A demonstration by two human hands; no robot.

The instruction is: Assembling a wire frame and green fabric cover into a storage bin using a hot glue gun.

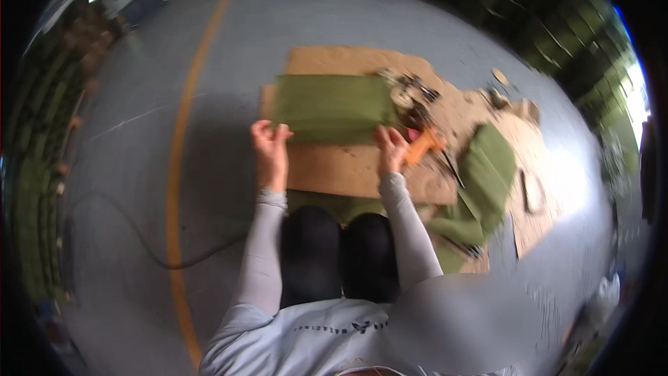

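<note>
A rectangular piece of green cloth [334, 104] is spread flat over brown cardboard [327, 167] in front of me. My left hand [271, 150] grips the cloth's near left corner between thumb and fingers. At the near right corner my right hand [392, 150] pinches the edge in the same way; motion blurs both hands a little. Just right of my right hand lies an orange pistol-shaped tool [423, 146], which looks like a glue gun. Beyond it, a cluster of small tan and dark items [410, 94] sits against the cloth's right edge; their kind is too blurred to tell.
More green cloth [487, 167] lies folded on cardboard to the right, with a dark thin tool [452, 167] beside it. A dark hose or cable [160, 261] crosses the grey floor at left, over a yellow line [182, 167]. Green stacks [529, 14] stand at far right.
</note>
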